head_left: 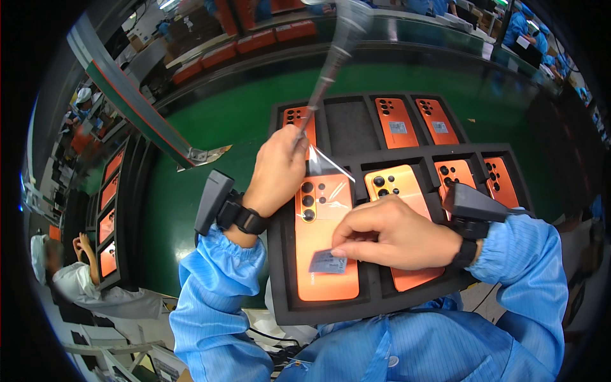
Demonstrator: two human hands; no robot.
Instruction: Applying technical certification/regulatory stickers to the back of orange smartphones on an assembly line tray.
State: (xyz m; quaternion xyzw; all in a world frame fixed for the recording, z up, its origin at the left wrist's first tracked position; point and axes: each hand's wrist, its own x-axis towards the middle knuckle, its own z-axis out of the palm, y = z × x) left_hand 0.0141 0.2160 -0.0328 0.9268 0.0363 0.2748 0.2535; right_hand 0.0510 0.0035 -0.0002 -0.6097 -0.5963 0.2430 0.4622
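My left hand [280, 165] is closed on a clear plastic film [330, 67], which streams upward, blurred, past the far end of the tray. Part of the film also hangs below the fist, over the camera end of an orange phone [318, 232]. That phone lies back side up in the near left pocket of a black foam tray [331, 313]. With thumb and forefinger, my right hand [404, 235] pinches the corner of a grey label [326, 261] over the phone's lower half. Whether the label sticks to the phone, I cannot tell.
More orange phones fill other tray pockets, such as one labelled phone [396, 124] at the back. A green conveyor belt [248, 114] runs behind. A metal bracket [137, 95] slants in from the left. Another tray [118, 216] with phones and a person [95, 283] are farther left.
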